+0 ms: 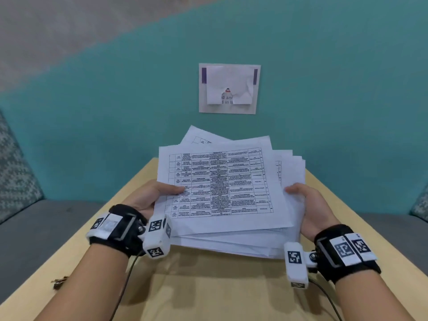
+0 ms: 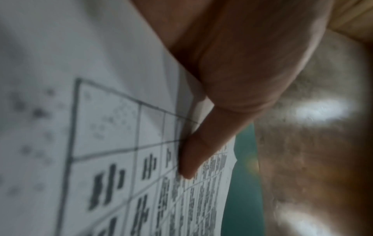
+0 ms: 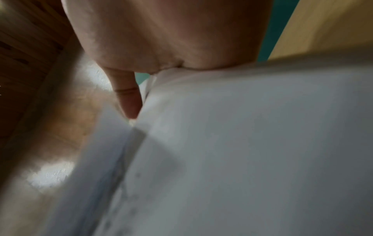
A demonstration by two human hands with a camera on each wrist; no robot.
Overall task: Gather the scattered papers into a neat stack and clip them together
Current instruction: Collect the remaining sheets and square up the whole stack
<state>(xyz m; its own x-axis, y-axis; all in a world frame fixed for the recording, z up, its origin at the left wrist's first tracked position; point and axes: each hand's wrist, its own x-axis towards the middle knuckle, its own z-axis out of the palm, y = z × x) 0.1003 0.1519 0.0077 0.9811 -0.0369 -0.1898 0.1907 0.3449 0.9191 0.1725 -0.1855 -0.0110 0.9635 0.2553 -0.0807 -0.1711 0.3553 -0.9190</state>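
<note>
Left grip point(image 1: 148, 195) and right grip point(image 1: 308, 200) each clamp the papers point(image 1: 222, 188) above the table point(image 1: 208, 286); teal wall point(image 1: 115, 112) at 12 o'clock; print unreadable.

Bare forearms, no sleeves. Black fabric wrist straps on both: left wrist strap point(image 1: 120, 228), right wrist strap point(image 1: 345, 249). White tag plates with black square fiducial patterns across the top of each strap. White boxy camera module on the inner side of each wrist, left module point(image 1: 157, 237), right module point(image 1: 296, 262), same black-and-white markers on their faces, fixed by a small metal screw joint. Thin dark cable point(image 1: 125, 288) trailing from left module, another cable point(image 1: 328, 300) from right.
</note>
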